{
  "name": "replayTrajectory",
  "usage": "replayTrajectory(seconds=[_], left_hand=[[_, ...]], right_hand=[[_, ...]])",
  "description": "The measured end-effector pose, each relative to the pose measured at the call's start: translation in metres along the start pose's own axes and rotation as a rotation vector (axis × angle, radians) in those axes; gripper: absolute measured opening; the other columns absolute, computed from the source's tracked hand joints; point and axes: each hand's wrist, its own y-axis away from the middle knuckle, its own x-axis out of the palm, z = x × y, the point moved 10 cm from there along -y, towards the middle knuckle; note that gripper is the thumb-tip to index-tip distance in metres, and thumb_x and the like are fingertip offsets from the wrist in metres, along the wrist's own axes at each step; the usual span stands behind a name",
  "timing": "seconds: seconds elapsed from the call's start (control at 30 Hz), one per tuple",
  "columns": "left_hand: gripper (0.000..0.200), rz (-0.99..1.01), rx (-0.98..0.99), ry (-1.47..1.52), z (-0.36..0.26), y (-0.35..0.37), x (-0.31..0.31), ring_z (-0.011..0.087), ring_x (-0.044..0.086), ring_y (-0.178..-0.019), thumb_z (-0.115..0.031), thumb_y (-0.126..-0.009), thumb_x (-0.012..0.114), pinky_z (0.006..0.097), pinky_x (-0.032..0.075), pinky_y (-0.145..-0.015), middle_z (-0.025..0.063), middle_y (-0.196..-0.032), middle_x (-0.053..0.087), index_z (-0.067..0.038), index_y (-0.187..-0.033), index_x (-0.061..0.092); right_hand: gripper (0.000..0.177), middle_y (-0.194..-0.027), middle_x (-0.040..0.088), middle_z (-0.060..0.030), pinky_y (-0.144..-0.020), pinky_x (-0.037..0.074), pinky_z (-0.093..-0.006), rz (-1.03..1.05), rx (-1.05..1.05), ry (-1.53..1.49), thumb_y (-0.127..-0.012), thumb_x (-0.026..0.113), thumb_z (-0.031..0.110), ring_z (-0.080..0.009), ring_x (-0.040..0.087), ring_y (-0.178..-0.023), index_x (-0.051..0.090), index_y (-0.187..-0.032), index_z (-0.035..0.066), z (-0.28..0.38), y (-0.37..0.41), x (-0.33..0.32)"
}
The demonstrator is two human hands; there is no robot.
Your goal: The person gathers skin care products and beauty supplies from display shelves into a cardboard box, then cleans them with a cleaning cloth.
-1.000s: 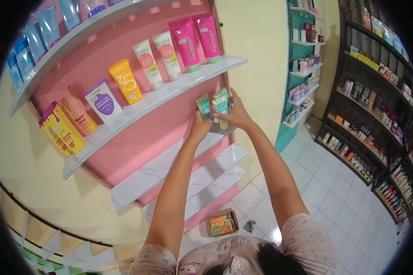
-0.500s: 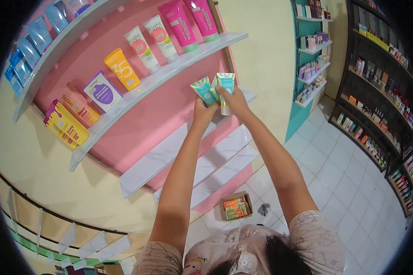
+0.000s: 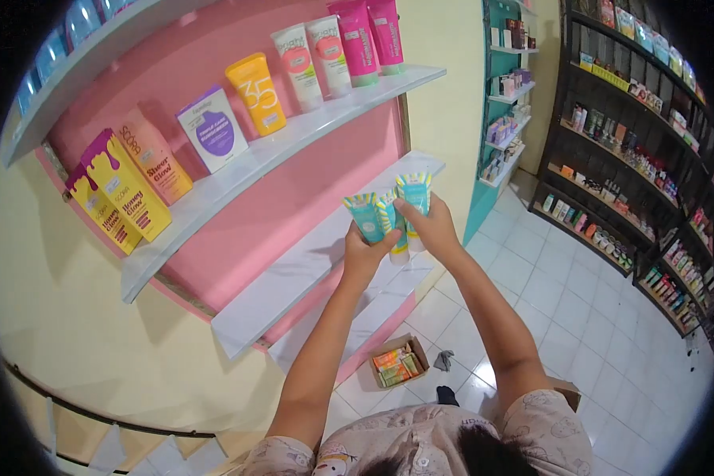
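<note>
My left hand (image 3: 365, 255) is closed around a teal squeeze tube (image 3: 362, 213) with a yellow-and-white striped end. A second matching tube (image 3: 400, 238) stands between my hands, its striped end up; the left thumb reaches it. In my right hand (image 3: 434, 228) is a third teal tube (image 3: 414, 190), thumb across its front. All three are held close together, in front of a marbled white shelf (image 3: 274, 282) on a pink wall panel.
Above and to the left, a shelf (image 3: 206, 186) carries yellow boxes (image 3: 139, 194), an orange tube (image 3: 256, 95) and pink tubes (image 3: 355, 44). On the floor are an open carton (image 3: 420, 357) of packets and a grey cloth (image 3: 443, 361). Dark stocked racks (image 3: 611, 151) stand at right.
Both hands have lowered with the tubes, from near the upper shelf's end toward the lower shelves. The middle tube shows more clearly now. My view has shifted too.
</note>
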Motion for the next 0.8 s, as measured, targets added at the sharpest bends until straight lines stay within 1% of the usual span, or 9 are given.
replayTrajectory(seconds=[0.13,0.17,0.27,0.37,0.4,0.57,0.67,0.73,0.8], left_hand=[[0.048,0.027,-0.045,-0.17,0.031,0.068,-0.031,0.0136,0.062,-0.092,-0.006,-0.073,0.077,0.0281,0.051,-0.081,0.0056,-0.104,0.062,-0.003,-0.113,0.051],[0.047,0.045,-0.035,-0.253,0.048,0.096,-0.042,0.0136,0.062,-0.091,-0.007,-0.073,0.076,0.0278,0.051,-0.08,0.0055,-0.104,0.062,-0.003,-0.112,0.051],[0.044,0.007,-0.39,-0.214,0.124,0.217,-0.103,0.0133,0.061,-0.089,-0.005,-0.074,0.074,0.0289,0.05,-0.079,0.0057,-0.102,0.063,-0.001,-0.112,0.053],[0.037,-0.31,-0.527,-0.114,0.174,0.329,-0.181,0.0138,0.06,-0.092,-0.005,-0.08,0.069,0.0292,0.049,-0.081,0.0059,-0.101,0.063,0.0,-0.114,0.055],[0.036,-0.272,-0.571,-0.142,0.187,0.343,-0.177,0.0141,0.059,-0.092,-0.006,-0.081,0.068,0.0293,0.048,-0.082,0.0059,-0.102,0.062,0.0,-0.114,0.055],[0.043,-0.012,-0.646,-0.058,0.225,0.347,-0.109,0.0147,0.056,-0.098,-0.008,-0.082,0.069,0.0283,0.044,-0.087,0.0049,-0.109,0.059,-0.001,-0.12,0.049],[0.043,-0.074,-0.701,-0.081,0.234,0.34,-0.105,0.0167,0.057,-0.096,-0.01,-0.082,0.069,0.0303,0.044,-0.085,0.0073,-0.105,0.06,0.0,-0.118,0.049],[0.047,-0.154,-0.708,-0.116,0.233,0.339,-0.137,0.0174,0.056,-0.1,-0.009,-0.081,0.07,0.031,0.043,-0.089,0.0078,-0.109,0.059,-0.001,-0.121,0.048],[0.049,-0.25,-0.657,-0.105,0.242,0.349,-0.176,0.0174,0.056,-0.103,-0.01,-0.08,0.071,0.0311,0.042,-0.091,0.0082,-0.11,0.059,-0.001,-0.123,0.048]], right_hand=[[0.03,-0.086,0.066,-0.0076,-0.07,0.05,-0.0308,0.086,0.073,0.076,-0.087,0.065,0.024,-0.0148,0.063,-0.079,0.061,-0.101,-0.002,-0.037,0.068,0.007],[0.028,-0.083,0.067,-0.0098,-0.071,0.05,-0.0316,0.139,0.299,-0.106,-0.085,0.066,0.023,-0.0188,0.064,-0.077,0.062,-0.1,0.0,-0.069,0.098,0.011],[0.03,-0.083,0.067,-0.0141,-0.072,0.05,-0.0353,0.026,0.193,0.352,-0.079,0.068,0.026,-0.0256,0.065,-0.077,0.063,-0.099,0.004,-0.157,0.186,-0.003],[0.035,-0.086,0.066,-0.0163,-0.074,0.05,-0.042,0.58,0.23,0.709,-0.072,0.067,0.028,-0.0318,0.065,-0.081,0.065,-0.103,0.012,-0.192,0.28,0.082],[0.038,-0.087,0.067,-0.0153,-0.074,0.05,-0.044,0.84,0.212,0.775,-0.07,0.066,0.028,-0.032,0.065,-0.082,0.065,-0.105,0.014,-0.187,0.303,0.108],[0.035,-0.082,0.067,-0.0105,-0.062,0.051,-0.0445,0.632,0.397,1.085,-0.072,0.064,0.028,-0.0282,0.066,-0.074,0.067,-0.106,0.021,-0.275,0.3,0.005],[0.022,-0.077,0.067,-0.0075,-0.061,0.052,-0.0415,0.611,0.542,1.253,-0.074,0.063,0.031,-0.0267,0.066,-0.072,0.069,-0.092,0.021,-0.267,0.296,-0.051],[0.019,-0.076,0.066,-0.0064,-0.063,0.052,-0.041,0.536,0.417,1.112,-0.073,0.063,0.028,-0.0266,0.066,-0.074,0.068,-0.089,0.02,-0.287,0.311,-0.019],[0.027,-0.076,0.067,-0.0081,-0.063,0.052,-0.0417,0.735,0.268,1.069,-0.071,0.066,0.03,-0.0276,0.066,-0.072,0.068,-0.096,0.023,-0.28,0.321,0.046]])
